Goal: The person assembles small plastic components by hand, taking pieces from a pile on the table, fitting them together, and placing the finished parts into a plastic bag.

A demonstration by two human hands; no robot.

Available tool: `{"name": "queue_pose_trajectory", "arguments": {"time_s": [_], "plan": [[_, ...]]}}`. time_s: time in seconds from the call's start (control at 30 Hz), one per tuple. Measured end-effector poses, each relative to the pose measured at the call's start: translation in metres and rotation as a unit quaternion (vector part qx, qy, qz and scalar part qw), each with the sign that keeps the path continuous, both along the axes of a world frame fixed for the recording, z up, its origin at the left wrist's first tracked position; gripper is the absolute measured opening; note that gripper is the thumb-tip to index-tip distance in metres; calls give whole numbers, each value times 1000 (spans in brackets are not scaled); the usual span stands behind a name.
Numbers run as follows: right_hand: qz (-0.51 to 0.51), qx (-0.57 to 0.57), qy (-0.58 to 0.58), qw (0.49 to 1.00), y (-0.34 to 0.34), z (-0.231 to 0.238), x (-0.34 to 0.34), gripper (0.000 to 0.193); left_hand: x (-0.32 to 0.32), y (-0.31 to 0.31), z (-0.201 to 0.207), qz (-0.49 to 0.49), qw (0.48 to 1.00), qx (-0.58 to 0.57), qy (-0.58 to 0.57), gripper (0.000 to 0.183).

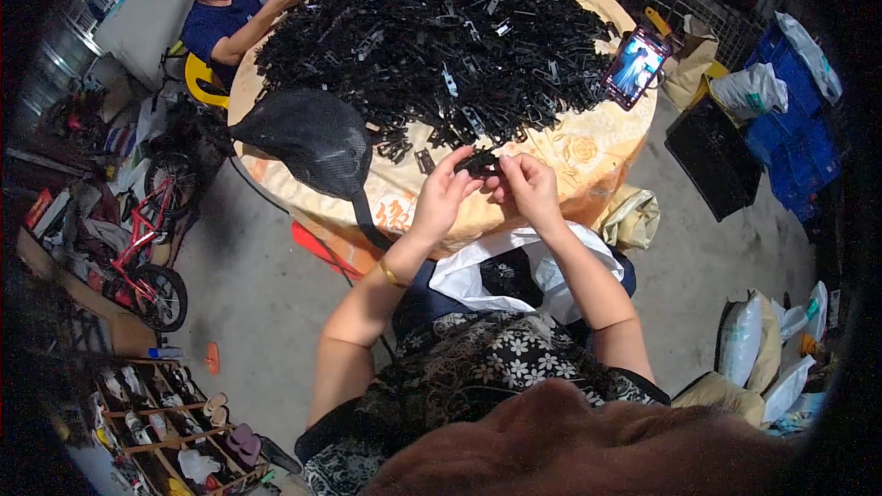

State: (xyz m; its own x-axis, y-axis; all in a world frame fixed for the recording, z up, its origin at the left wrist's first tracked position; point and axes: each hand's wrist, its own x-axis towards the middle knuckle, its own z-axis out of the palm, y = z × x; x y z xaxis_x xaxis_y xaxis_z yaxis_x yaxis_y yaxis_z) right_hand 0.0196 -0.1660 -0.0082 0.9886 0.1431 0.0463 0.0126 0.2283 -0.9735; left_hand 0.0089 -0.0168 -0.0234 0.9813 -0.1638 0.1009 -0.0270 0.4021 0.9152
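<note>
Near the front edge of the round table, my left hand (pixel 445 191) and my right hand (pixel 533 187) are close together. Between their fingertips is a small black plastic part (pixel 480 163), partly covered by the fingers; its exact kind is too small to make out. Just beyond lies a large heap of similar black clip-like parts (pixel 413 37), some with light or shiny spots. One loose part (pixel 424 162) rests on the cloth to the left of my hands. Across my lap a white bag (pixel 464 280) lies with its mouth spread, dark pieces inside.
A black mesh net (pixel 308 140) with a handle rests on the yellow tablecloth (pixel 579 149). A lit phone (pixel 634 67) stands at the table's right. Another person (pixel 234 23) sits far left. Blue crates (pixel 795 138), a red bicycle (pixel 138 239) and a shoe rack (pixel 165 445) surround the table.
</note>
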Motion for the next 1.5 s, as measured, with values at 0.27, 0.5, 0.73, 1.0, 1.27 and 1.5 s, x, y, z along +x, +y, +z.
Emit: {"name": "queue_pose_trajectory", "arguments": {"time_s": [0.27,0.5,0.73,1.0,1.27,1.5], "plan": [[25,-13,-30,999,1,-2,-4,21,-3,-1,3,26,998,53,-30,37],[-39,-127,-99,986,-5,4,-7,19,-10,-2,6,35,996,51,-64,41],[45,-96,-107,989,-21,-2,2,15,-13,3,18,-75,996,4,-39,44],[120,-221,-127,960,-72,13,-30,21,12,50,71,139,792,564,-190,30],[98,-522,-252,809,-81,22,-61,27,31,107,29,222,569,741,-278,41],[82,-604,-202,766,-95,1,-67,24,48,107,27,195,566,780,-182,47]]}}
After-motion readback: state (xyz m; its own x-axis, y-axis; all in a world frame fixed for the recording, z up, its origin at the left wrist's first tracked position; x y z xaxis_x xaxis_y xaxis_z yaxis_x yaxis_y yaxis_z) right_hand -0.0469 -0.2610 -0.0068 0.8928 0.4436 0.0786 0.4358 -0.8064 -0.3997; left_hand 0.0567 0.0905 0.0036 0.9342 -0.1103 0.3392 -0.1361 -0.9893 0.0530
